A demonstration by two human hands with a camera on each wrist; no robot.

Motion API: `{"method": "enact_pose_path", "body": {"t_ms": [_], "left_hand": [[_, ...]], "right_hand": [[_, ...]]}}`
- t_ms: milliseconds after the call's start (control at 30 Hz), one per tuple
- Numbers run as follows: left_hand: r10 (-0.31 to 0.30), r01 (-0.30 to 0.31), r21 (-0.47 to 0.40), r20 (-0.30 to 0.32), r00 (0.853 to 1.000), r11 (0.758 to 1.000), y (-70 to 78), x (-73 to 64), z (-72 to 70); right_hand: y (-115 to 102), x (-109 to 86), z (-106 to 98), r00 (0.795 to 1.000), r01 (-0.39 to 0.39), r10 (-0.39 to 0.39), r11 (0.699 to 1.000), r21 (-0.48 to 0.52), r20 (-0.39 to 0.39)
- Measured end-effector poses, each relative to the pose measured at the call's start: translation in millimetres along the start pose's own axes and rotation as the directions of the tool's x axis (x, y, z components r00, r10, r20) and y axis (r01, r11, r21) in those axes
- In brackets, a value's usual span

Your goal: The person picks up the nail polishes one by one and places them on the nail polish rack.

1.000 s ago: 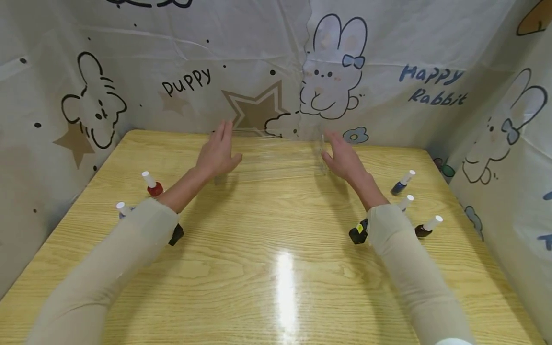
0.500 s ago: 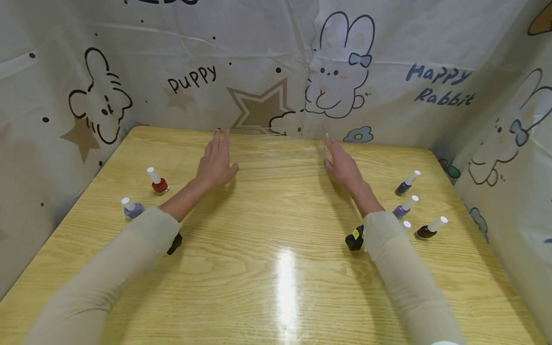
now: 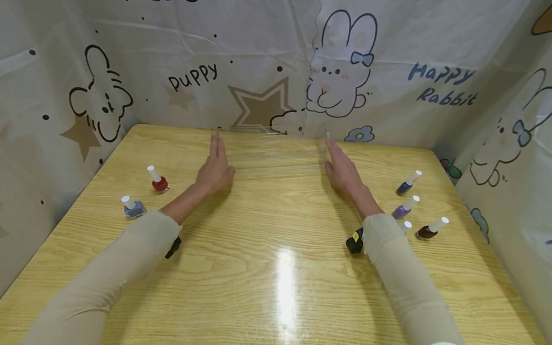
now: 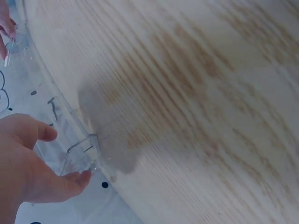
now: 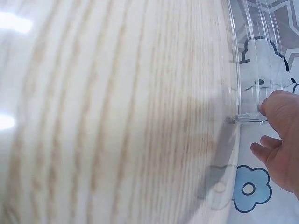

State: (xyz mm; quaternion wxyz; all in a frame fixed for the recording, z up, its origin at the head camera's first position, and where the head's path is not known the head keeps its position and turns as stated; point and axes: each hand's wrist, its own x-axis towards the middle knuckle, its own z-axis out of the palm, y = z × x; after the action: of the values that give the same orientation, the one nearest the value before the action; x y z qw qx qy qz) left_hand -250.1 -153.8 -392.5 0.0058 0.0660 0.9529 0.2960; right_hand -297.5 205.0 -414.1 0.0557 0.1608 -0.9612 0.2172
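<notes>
A long clear plastic rack (image 3: 276, 155) with end panels stands at the back of the table by the wall cloth. My left hand (image 3: 214, 168) is at its left end, fingers straight and together, thumb toward the front; in the left wrist view the fingertips (image 4: 84, 179) lie against the end panel (image 4: 79, 151). At the other end is my right hand (image 3: 345, 167), its extended fingers along the right panel. The right wrist view has that thumb (image 5: 271, 105) beside the panel's edge (image 5: 250, 120). How firmly either hand presses is hard to tell through the transparent plastic.
On the left stand a red nail polish bottle (image 3: 160, 184) and a pale blue one (image 3: 134, 208). Navy (image 3: 404, 188), purple (image 3: 402, 211) and dark brown (image 3: 426, 232) bottles stand right, with another partly behind the sleeve. Black wrist devices (image 3: 355, 241) hang below both wrists.
My left hand has drawn its spread fingers together and settled slightly lower at the rack's end. The right hand stays almost still. The rack keeps its place; the view shifts a little.
</notes>
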Motion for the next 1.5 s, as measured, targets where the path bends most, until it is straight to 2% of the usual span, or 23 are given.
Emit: {"method": "enact_pose_path", "body": {"t_ms": [433, 733, 1067, 1500], "left_hand": [[-0.042, 0.046, -0.106, 0.038, 0.998, 0.993, -6.8, 6.5, 3.7], [-0.01, 0.014, -0.174, 0.024, 1.0, 0.985, -7.5, 6.4, 5.3], [-0.022, 0.023, -0.21, 0.006, 1.0, 0.977, -9.3, 8.2, 6.2], [-0.009, 0.013, -0.197, 0.018, 1.0, 0.98, -5.9, 11.6, 6.7]], "right_hand": [[-0.3, -0.3, -0.8, 1.0, 0.008, -0.008, 0.999, -0.033, 0.0], [0.2, 2.7, 0.8, 1.0, 0.018, -0.018, 1.0, 0.018, -0.015], [0.7, 2.8, 3.5, 0.999, -0.005, 0.007, 0.999, 0.052, -0.032], [-0.6, -3.7, 2.5, 0.998, -0.04, 0.043, 0.997, 0.062, -0.043]]}}
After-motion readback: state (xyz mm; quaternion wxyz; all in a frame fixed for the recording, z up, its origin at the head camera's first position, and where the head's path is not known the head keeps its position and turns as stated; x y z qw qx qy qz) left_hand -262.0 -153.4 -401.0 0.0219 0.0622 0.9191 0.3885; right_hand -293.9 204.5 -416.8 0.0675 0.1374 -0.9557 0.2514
